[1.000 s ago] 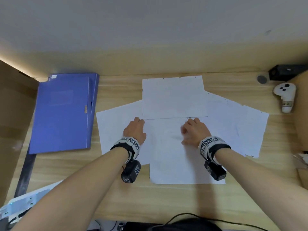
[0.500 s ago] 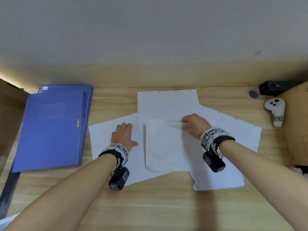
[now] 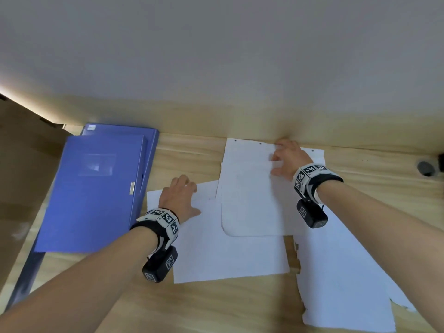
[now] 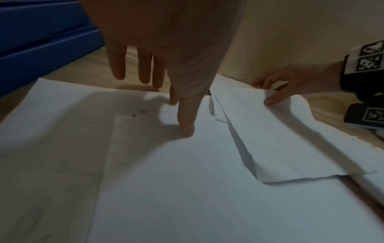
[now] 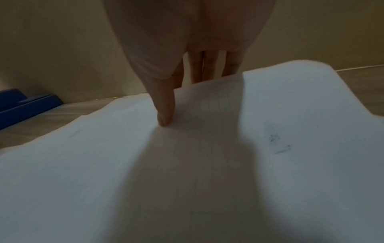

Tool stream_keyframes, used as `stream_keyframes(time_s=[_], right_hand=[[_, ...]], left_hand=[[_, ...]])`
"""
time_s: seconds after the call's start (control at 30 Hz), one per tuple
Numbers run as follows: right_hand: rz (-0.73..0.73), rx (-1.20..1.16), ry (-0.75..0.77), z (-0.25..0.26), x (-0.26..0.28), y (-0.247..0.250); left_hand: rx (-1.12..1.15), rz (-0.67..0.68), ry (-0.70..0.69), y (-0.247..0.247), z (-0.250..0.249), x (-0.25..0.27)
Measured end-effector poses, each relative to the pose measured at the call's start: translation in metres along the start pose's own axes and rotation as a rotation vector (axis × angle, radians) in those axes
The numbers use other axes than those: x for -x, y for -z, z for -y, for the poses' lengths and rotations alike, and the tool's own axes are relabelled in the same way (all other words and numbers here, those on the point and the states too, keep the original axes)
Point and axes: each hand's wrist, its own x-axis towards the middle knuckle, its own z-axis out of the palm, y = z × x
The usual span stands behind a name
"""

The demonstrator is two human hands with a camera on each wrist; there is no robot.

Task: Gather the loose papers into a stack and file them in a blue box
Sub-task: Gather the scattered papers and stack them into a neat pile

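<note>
A blue box (image 3: 96,186) lies closed and flat at the table's left. Several white sheets overlap in the middle. My left hand (image 3: 179,198) rests flat with straight fingers on the left sheet (image 3: 228,255), its thumb (image 4: 187,129) pressing down. My right hand (image 3: 287,157) is near the back wall and pinches the far edge of the centre sheet (image 3: 252,205), thumb on top and fingers under the lifted edge (image 5: 270,74). That sheet lies over the far sheet (image 3: 242,147). A torn-edged sheet (image 3: 348,284) lies to the right, under my right forearm.
The wooden table (image 3: 216,308) ends at a beige wall just behind the papers. A brown cardboard panel (image 3: 21,164) stands left of the blue box. A dark round grommet (image 3: 425,168) sits at the far right.
My right hand has carried the centre sheet away from me, up over the far sheet by the wall. My left hand has stayed pressed on the left sheet.
</note>
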Motion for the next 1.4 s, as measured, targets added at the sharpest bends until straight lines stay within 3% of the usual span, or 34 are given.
stream_keyframes(time_s=[0.3,0.47,0.57,0.7,0.83,1.03,1.17,1.27,1.4], right_hand=[[-0.017,0.09,-0.127,-0.001,-0.004,-0.007],[-0.067,0.119,-0.119,0.003,0.012,-0.013],[-0.145,0.035,-0.102,0.007,0.033,-0.012],[-0.174,-0.182,-0.228,0.005,0.074,-0.007],[-0.262,-0.19,-0.284,-0.002,0.115,0.007],[-0.367,-0.238,-0.363,-0.005,0.167,0.027],[-0.375,-0.269,-0.377,0.007,0.195,0.025],[-0.372,-0.312,-0.39,0.015,0.211,0.024],[-0.391,-0.317,-0.417,0.021,0.229,0.036]], left_hand=[[-0.031,0.008,0.029,-0.005,-0.005,-0.018],[-0.071,0.094,0.046,-0.005,-0.004,-0.022],[-0.073,0.153,0.06,0.002,-0.006,-0.022],[-0.005,0.173,0.059,0.011,-0.01,-0.009],[0.026,0.073,0.032,0.032,-0.009,0.011],[0.124,-0.346,0.016,0.095,-0.001,0.039],[0.103,-0.539,-0.145,0.117,-0.007,0.069],[-0.062,-0.53,-0.306,0.107,-0.012,0.09],[-0.199,-0.395,-0.374,0.061,-0.017,0.109]])
